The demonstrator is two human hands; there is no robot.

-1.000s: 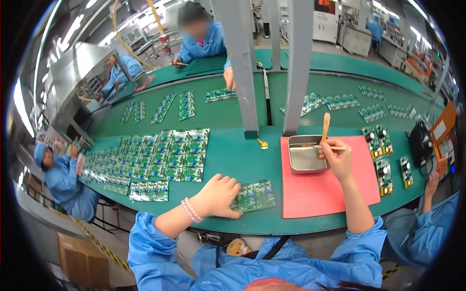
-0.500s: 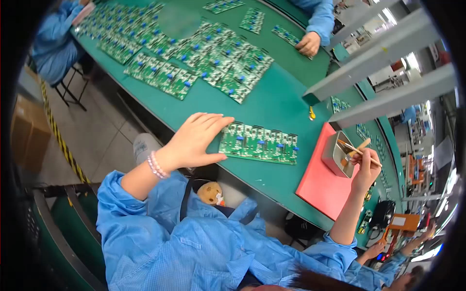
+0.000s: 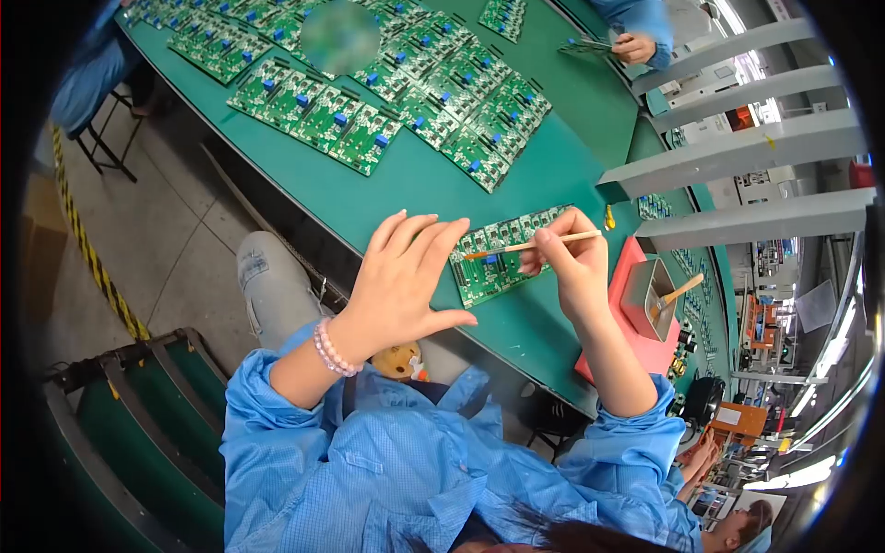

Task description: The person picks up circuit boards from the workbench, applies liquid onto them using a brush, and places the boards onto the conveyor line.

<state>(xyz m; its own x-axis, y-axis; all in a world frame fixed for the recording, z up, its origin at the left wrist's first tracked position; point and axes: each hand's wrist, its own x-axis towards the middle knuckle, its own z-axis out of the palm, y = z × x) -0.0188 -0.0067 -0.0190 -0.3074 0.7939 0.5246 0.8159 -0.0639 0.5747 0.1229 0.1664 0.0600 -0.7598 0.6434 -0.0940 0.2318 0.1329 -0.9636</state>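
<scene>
My right hand (image 3: 573,267) pinches a thin wooden-handled brush (image 3: 516,246). The brush tip is over the left part of a green circuit board (image 3: 493,281) with blue components, which lies on the green table. Part of that board is hidden behind my right hand. My left hand (image 3: 396,276), wearing a beaded bracelet, is open with fingers spread, its fingertips close to the board's left edge. Right of my right hand is a metal container (image 3: 634,300) with a second, wider brush (image 3: 682,289) leaning in it.
The container stands on a red mat (image 3: 634,253). Many circuit boards (image 3: 442,97) cover the far table. A small yellow object (image 3: 609,217) lies near grey rails (image 3: 737,166). Across the table a co-worker's hand (image 3: 634,48) holds a board; other people sit nearby.
My right hand has moved left from the metal container to the circuit board, bringing the thin brush with it. My left hand stays beside the board. The co-worker's board is now lifted.
</scene>
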